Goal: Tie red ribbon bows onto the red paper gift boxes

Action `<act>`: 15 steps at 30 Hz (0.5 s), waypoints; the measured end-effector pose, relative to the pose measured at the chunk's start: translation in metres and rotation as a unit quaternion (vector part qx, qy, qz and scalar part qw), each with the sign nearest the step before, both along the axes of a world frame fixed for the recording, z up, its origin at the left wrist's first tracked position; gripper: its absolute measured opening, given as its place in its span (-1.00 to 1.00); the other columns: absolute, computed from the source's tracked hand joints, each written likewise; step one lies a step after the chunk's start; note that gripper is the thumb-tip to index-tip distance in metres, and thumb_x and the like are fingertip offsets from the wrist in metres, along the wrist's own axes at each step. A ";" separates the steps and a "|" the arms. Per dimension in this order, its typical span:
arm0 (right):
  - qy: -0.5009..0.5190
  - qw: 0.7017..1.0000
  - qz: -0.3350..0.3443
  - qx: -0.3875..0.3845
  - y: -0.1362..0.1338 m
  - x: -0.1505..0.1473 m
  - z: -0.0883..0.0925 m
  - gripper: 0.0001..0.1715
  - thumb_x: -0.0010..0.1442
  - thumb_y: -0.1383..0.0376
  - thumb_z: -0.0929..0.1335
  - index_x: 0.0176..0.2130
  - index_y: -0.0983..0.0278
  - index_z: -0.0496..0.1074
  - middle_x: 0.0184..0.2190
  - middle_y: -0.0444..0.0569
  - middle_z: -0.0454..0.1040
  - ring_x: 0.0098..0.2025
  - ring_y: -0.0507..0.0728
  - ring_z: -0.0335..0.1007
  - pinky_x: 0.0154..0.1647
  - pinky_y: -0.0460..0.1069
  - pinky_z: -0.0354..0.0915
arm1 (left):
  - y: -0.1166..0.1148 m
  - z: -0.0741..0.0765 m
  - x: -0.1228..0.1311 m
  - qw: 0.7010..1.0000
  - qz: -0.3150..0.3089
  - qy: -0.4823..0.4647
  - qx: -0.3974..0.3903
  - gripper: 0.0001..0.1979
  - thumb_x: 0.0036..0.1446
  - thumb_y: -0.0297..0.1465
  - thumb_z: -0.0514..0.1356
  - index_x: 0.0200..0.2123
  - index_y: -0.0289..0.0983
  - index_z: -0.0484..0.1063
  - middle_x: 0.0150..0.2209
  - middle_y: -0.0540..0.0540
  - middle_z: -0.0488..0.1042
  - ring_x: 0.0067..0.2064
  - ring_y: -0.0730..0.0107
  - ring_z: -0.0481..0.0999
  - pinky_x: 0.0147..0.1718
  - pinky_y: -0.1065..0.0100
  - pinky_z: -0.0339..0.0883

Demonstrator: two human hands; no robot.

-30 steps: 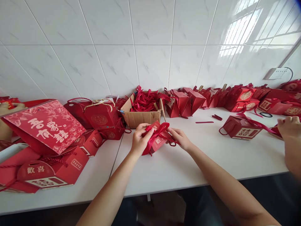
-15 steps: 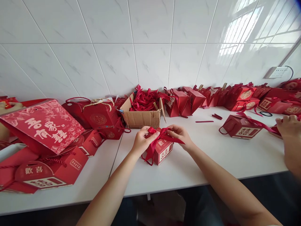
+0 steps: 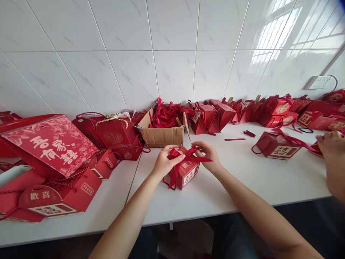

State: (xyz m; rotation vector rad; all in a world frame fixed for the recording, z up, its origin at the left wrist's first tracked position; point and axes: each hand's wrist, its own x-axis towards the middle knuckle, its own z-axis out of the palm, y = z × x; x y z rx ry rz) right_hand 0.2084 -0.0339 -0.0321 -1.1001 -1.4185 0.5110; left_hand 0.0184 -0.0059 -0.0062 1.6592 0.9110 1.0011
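In front of me a small red gift box (image 3: 190, 173) with pale Chinese lettering stands on the white table. A shiny red ribbon (image 3: 174, 175) is tied in a bow on its top, one tail hanging down the near side. My left hand (image 3: 167, 161) has its thumb pressed on the left part of the bow. At the bow's right side, my right hand (image 3: 208, 156) pinches the ribbon with thumb and bent fingers. A twisted red cord handle pokes out under the hanging tail.
A cardboard box (image 3: 163, 136) of loose red ribbons stands behind. Stacked red boxes (image 3: 58, 194) lie at left, and more red boxes (image 3: 207, 117) line the wall. Another ribboned box (image 3: 279, 145) sits at right, beside another person's hand (image 3: 332, 149).
My right fingers have shifted slightly on the bow, and its right end sticks out a little further. Another person's hand at the far left has gone out of view.
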 end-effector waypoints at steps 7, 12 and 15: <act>-0.023 0.999 -0.047 -0.009 0.000 0.001 0.000 -0.75 0.06 0.31 0.28 -0.20 0.26 0.41 -0.56 -0.16 0.34 -0.50 0.00 0.27 -0.43 -0.08 0.25 | 0.004 -0.002 -0.001 0.999 -0.006 0.021 0.023 -0.78 -0.07 -0.22 0.34 -0.38 -0.23 0.58 0.01 -0.17 0.45 -0.05 0.14 0.49 -0.05 0.16 0.37; -0.056 0.997 -0.054 0.019 -0.001 0.003 0.000 -0.75 0.04 0.33 0.27 -0.22 0.24 0.41 -0.54 -0.15 0.36 -0.48 0.01 0.29 -0.40 -0.07 0.27 | 0.006 -0.003 -0.001 0.998 -0.002 0.037 0.044 -0.82 -0.09 -0.22 0.34 -0.49 -0.22 0.58 0.04 -0.17 0.40 0.03 0.09 0.44 0.03 0.12 0.31; -0.056 0.996 -0.062 0.025 -0.002 0.004 0.001 -0.72 -0.02 0.35 0.29 -0.22 0.24 0.40 -0.53 -0.14 0.38 -0.48 0.03 0.31 -0.40 -0.07 0.27 | 0.006 -0.002 -0.001 0.998 -0.001 0.045 0.054 -0.84 -0.10 -0.24 0.35 -0.48 -0.20 0.58 0.02 -0.16 0.40 0.06 0.07 0.41 0.09 0.05 0.24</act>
